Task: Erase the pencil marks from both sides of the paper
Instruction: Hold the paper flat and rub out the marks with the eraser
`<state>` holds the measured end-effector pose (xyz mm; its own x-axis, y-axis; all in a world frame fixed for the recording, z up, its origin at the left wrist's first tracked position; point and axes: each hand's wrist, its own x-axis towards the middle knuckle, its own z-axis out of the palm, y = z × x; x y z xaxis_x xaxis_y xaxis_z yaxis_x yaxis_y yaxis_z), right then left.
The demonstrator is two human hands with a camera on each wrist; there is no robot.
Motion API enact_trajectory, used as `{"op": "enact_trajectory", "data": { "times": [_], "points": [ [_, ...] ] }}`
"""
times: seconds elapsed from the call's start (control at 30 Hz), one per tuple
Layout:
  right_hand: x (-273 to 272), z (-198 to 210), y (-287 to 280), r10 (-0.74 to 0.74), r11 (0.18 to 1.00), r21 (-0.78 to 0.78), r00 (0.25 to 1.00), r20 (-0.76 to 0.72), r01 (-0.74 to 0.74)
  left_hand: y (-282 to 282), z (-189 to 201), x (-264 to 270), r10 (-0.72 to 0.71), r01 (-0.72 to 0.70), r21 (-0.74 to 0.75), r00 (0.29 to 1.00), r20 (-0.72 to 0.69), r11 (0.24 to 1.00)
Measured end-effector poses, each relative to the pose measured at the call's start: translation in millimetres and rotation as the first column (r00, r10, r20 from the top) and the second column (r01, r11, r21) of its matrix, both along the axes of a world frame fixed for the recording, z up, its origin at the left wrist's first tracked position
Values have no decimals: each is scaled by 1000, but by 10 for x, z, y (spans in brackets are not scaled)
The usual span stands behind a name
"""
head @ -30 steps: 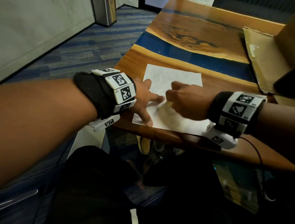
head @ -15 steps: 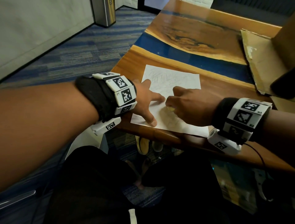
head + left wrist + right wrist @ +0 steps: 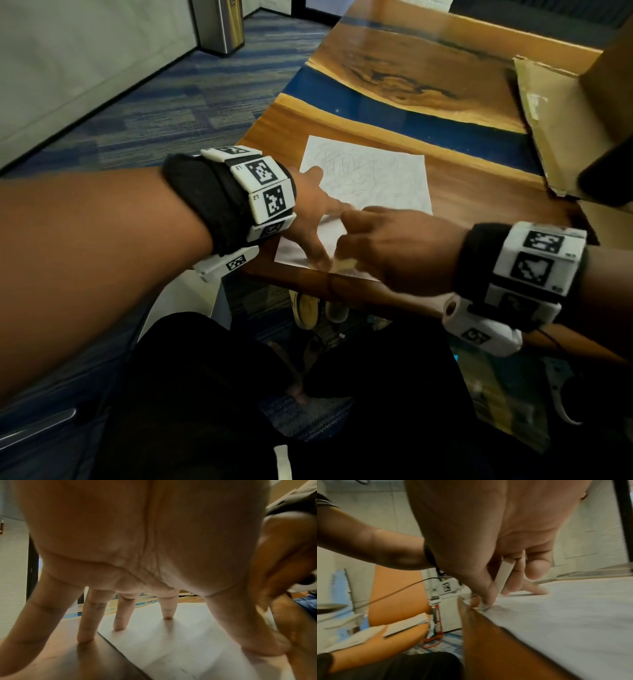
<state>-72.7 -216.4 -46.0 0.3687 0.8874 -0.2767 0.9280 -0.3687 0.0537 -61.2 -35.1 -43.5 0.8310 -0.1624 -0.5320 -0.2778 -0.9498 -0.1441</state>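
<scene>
Still early, by my read: paper [image 3: 373,178] lies flat at near edge of table [image 3: 479,192], far half thick w/ pencil marks [image 3: 356,168], near strip looks paler. L hand [image 3: 308,219] spread wide, fingertips pinning sheet; R hand [image 3: 394,250] pinches eraser [image 3: 346,263] at near edge. Underside not visible, so I judge that side undone.

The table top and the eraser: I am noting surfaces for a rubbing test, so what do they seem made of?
The table top looks like glossy finished wood with a blue band, possibly resin: grain and reflections show. The eraser, which the right hand pinches against the paper, looks like pale matte rubber or vinyl; I cannot tell which.
</scene>
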Motion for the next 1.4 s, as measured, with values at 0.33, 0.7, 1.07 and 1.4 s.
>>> {"op": "enact_trajectory", "data": {
  "times": [0.33,0.7,1.07,1.4],
  "points": [
    [152,-4,28,-36,999,9,999,9,36,59,-13,-11,-14,14,19,1000,2,1000],
    [423,7,110,-241,971,-5,970,21,241,62,-51,14,-21,20,55,1000,16,998],
    [643,-24,97,-271,961,-32,956,113,276,72,-62,18,-23,22,64,999,27,998],
    [634,31,126,-236,970,-40,967,95,240,94,-63,19,-16,15,40,1000,25,999]
  ]
}}
